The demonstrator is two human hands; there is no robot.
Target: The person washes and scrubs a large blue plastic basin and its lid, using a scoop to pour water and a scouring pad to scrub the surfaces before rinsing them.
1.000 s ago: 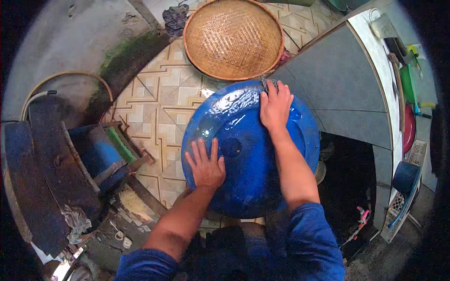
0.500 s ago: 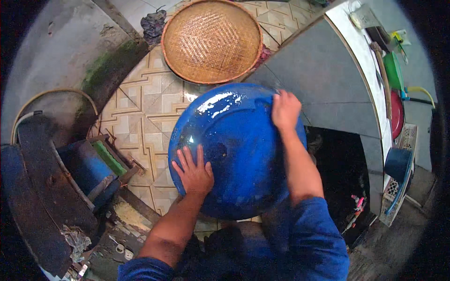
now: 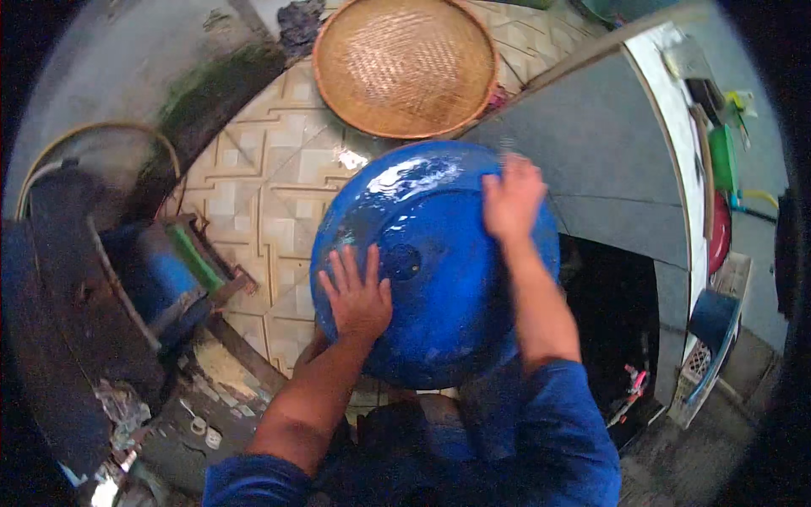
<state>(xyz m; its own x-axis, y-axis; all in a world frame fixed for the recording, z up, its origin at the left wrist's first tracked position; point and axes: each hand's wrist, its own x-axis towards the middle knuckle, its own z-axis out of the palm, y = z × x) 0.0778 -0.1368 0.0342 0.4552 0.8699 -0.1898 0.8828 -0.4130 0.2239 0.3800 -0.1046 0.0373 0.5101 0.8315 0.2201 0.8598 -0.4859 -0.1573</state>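
Note:
A large round blue plastic basin [image 3: 439, 317], wet and shiny, fills the middle of the view with what looks like its underside turned up. My left hand [image 3: 356, 297] lies flat against its left part, fingers spread. Over its upper right rim is my right hand [image 3: 512, 203], its fingers smeared by motion; whether anything is under them I cannot make out. Beyond the basin a wide round woven bamboo tray [image 3: 405, 72] rests on the tiled floor.
A grey tiled wall [image 3: 600, 169] rises at the right beside a dark opening [image 3: 612, 321]. Farther right, a ledge holds a green bowl [image 3: 722, 156] and a red one [image 3: 718, 232]. Left are a curved hose [image 3: 101, 127] and a blue container [image 3: 169, 270]. Patterned tiles [image 3: 262, 211] cover the floor.
The view has shifted slightly, moving the surroundings in the picture. My right hand has blurred and turned a little more upright at the rim; my left stays spread on the basin.

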